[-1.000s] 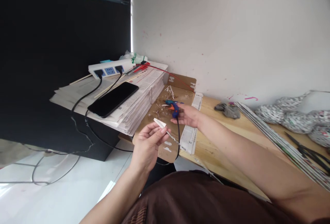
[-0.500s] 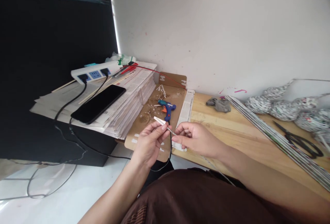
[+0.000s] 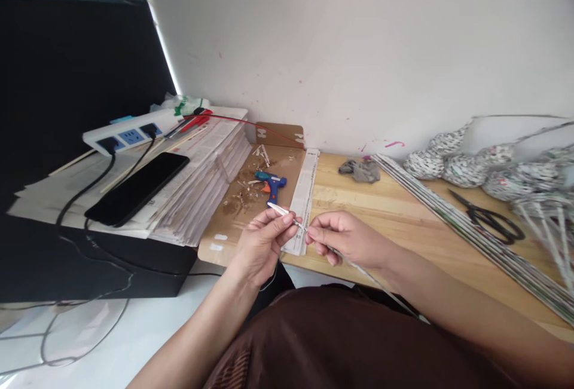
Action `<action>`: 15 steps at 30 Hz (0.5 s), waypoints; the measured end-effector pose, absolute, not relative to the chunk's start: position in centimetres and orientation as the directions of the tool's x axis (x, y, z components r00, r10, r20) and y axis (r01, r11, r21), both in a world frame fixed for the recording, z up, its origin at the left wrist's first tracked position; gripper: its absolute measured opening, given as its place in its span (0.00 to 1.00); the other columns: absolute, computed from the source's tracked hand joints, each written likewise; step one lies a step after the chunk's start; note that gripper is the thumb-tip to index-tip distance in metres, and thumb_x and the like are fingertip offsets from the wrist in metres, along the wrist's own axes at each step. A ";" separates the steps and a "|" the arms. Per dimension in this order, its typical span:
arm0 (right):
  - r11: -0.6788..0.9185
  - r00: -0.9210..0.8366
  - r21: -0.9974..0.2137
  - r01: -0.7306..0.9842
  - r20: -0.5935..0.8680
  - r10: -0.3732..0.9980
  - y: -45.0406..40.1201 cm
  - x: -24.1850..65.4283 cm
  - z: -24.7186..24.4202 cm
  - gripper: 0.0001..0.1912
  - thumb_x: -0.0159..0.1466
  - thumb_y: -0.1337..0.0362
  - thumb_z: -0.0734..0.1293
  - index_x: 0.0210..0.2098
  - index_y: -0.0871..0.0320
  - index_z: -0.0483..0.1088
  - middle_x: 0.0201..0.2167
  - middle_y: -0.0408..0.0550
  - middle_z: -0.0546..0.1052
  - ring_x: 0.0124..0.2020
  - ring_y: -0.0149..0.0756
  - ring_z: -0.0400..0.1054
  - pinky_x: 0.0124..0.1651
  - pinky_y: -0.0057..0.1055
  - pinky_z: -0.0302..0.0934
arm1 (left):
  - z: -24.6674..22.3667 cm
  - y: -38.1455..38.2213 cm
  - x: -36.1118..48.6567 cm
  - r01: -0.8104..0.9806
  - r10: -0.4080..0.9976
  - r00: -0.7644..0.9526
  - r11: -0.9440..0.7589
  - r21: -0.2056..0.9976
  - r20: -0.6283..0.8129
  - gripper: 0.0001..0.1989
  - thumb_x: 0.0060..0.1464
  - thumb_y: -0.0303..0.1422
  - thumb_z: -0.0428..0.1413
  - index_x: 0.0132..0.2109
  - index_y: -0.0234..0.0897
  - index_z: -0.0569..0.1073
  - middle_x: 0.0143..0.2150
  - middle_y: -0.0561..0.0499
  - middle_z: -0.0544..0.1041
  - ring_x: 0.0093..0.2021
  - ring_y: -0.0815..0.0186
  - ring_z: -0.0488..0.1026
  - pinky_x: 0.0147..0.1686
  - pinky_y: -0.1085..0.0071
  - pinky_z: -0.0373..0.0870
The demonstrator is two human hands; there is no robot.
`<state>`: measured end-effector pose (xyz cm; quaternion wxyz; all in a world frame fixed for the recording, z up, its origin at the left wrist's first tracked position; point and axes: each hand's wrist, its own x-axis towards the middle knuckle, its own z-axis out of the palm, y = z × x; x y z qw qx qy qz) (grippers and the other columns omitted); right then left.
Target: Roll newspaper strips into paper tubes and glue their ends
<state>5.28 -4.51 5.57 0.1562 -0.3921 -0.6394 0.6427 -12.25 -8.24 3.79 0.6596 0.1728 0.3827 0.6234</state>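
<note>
A small white pointed paper piece (image 3: 278,208) sticks out past the fingertips of my left hand (image 3: 268,238), which pinches it. From its lower end a thin twisted paper strand (image 3: 300,226) runs across to my right hand (image 3: 338,237), whose thumb and fingers are closed on it. The strand's long pale tail (image 3: 374,280) hangs from under my right hand toward my lap. Just beyond my left hand, a blue glue gun (image 3: 272,184) lies on the brown cardboard (image 3: 287,155).
A stack of paper (image 3: 201,183) on the left bears a black phone (image 3: 137,189) and a power strip (image 3: 132,132). On the right are long paper rods (image 3: 448,216), black scissors (image 3: 488,221), woven paper shapes (image 3: 466,169) and a grey cloth (image 3: 361,170).
The view has turned right, so the table things appear farther left. My right hand has turned slightly, and more of the strand's tail shows beneath it.
</note>
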 end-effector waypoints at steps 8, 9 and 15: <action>0.458 -0.537 -0.773 0.440 0.182 0.823 -5.9 6.6 5.6 0.09 0.63 0.58 0.64 0.30 0.56 0.71 0.23 0.42 0.73 0.23 0.29 0.63 0.29 0.27 0.54 | 3.8 -8.0 -11.3 -0.669 0.950 -0.119 0.137 0.731 -0.288 0.09 0.40 0.23 0.67 0.31 0.32 0.76 0.31 0.52 0.78 0.31 0.73 0.77 0.33 0.82 0.75; 0.488 -0.544 -0.749 0.448 0.205 0.814 -6.0 6.7 5.8 0.10 0.64 0.59 0.63 0.31 0.56 0.72 0.23 0.42 0.73 0.23 0.29 0.62 0.29 0.27 0.53 | 3.8 -7.9 -11.2 -0.663 0.951 -0.122 0.135 0.736 -0.284 0.09 0.40 0.24 0.67 0.31 0.32 0.76 0.32 0.53 0.78 0.32 0.73 0.77 0.34 0.81 0.76; 0.470 -0.553 -0.747 0.470 0.166 0.816 -5.8 7.3 6.2 0.13 0.65 0.58 0.61 0.29 0.56 0.72 0.18 0.41 0.69 0.20 0.27 0.59 0.26 0.27 0.50 | 3.7 -7.8 -10.7 -0.652 0.959 -0.103 0.136 0.746 -0.265 0.09 0.39 0.24 0.67 0.31 0.32 0.76 0.31 0.54 0.76 0.31 0.74 0.76 0.34 0.81 0.75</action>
